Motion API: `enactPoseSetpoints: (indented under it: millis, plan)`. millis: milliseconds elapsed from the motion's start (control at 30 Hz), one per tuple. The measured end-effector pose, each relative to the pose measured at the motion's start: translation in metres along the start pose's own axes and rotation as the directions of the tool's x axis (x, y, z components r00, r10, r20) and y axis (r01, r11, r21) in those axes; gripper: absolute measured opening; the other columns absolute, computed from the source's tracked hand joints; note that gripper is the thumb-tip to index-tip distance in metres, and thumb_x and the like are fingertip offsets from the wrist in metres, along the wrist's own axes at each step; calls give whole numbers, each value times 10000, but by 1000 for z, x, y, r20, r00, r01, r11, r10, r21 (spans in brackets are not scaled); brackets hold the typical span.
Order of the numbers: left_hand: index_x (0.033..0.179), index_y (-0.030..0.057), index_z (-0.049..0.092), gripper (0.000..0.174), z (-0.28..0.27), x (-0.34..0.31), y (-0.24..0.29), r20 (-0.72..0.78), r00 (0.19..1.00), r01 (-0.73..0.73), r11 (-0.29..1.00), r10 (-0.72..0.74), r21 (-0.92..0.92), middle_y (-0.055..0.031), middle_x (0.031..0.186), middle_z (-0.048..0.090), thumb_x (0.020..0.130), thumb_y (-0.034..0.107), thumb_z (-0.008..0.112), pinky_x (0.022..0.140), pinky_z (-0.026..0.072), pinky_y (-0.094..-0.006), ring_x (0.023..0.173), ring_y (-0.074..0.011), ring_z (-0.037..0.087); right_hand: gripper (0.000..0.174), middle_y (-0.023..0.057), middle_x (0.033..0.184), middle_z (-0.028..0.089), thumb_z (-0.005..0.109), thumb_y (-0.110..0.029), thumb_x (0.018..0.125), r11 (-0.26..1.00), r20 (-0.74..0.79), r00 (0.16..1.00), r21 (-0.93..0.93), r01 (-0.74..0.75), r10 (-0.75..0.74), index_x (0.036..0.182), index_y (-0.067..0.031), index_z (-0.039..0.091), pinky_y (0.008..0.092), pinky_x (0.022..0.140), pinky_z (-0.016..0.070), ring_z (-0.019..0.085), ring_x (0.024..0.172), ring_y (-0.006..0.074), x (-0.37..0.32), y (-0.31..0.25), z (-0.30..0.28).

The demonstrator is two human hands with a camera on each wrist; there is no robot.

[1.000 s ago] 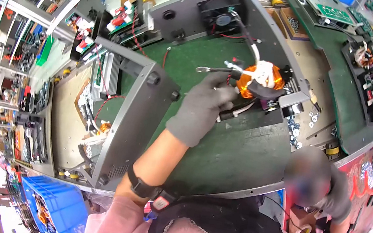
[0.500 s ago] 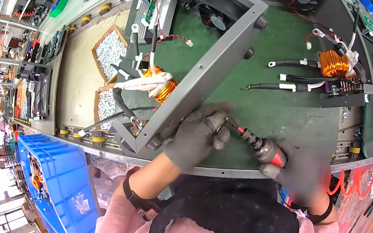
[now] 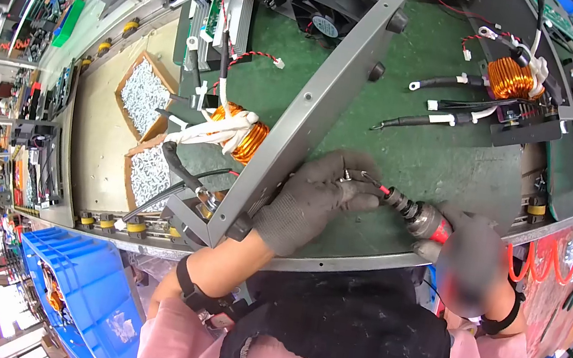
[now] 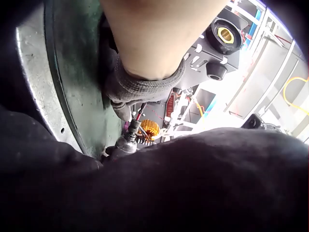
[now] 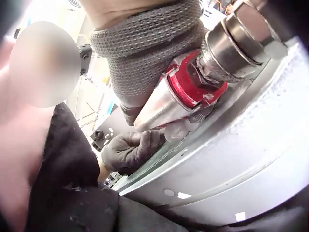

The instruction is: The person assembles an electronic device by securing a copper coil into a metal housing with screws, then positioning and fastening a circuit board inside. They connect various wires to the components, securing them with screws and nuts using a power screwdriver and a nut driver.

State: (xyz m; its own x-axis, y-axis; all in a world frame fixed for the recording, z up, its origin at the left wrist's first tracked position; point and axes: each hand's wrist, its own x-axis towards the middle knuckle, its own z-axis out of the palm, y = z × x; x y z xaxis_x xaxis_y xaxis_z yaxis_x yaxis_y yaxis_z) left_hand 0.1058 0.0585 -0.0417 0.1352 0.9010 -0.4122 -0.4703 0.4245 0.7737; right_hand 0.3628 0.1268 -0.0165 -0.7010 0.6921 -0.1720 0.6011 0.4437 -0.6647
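In the head view my gloved left hand [image 3: 316, 202] is beside the grey metal case [image 3: 304, 114], near the bench's front edge. Its fingertips pinch a small shiny screw [image 3: 347, 176]. My gloved right hand [image 3: 465, 256], partly blurred, grips a red and silver power screwdriver [image 3: 426, 220]. The driver's bit points left, its tip right at the left fingertips. In the right wrist view, the driver's body [image 5: 181, 92] lies along the glove with a metal fitting at its rear end. A copper coil [image 3: 251, 140] with white-tied leads sits inside the case.
Two cardboard boxes of screws [image 3: 143, 100] stand at the left. Another copper coil [image 3: 510, 79] with loose cables [image 3: 423, 122] lies at the right of the green mat [image 3: 391, 83]. A blue crate [image 3: 81, 270] stands below the bench, and a red coiled hose [image 3: 565, 268] hangs right.
My left hand has left the right-hand coil's cables and come to the bench's front edge beside the case. The right hand has brought the screwdriver leftward to it. The head view has shifted.
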Motion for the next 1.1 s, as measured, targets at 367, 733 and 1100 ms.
enactPoseSetpoints:
  millis: [367, 733, 1100]
  plan:
    - [1188, -1, 533, 256, 17, 24, 2, 19, 979, 200, 972, -204, 124, -106, 941, 617, 972, 134, 556, 655, 509, -246, 789, -159, 620, 537, 167, 724, 637, 803, -429, 706, 968, -63, 969, 88, -235, 240, 1060, -62, 637, 414, 614, 495, 649, 685, 363, -28, 22, -14]
    - [1138, -23, 568, 244, 45, 22, -21, 53, 991, 129, 989, -125, -71, -22, 774, 505, 971, 154, 570, 570, 364, -245, 655, -105, 439, 536, 156, 704, 626, 811, -466, 683, 959, -120, 963, 177, -219, 242, 1005, -78, 630, 400, 587, 487, 649, 677, 348, -76, 18, -2]
    - [1059, -35, 603, 309, 69, 24, -25, 45, 999, -40, 971, 31, 236, -41, 745, 541, 961, 258, 599, 558, 390, -250, 645, -108, 484, 596, 157, 708, 632, 804, -523, 663, 965, -134, 963, 152, -212, 233, 1023, -79, 633, 423, 589, 490, 648, 674, 355, -85, 22, 4]
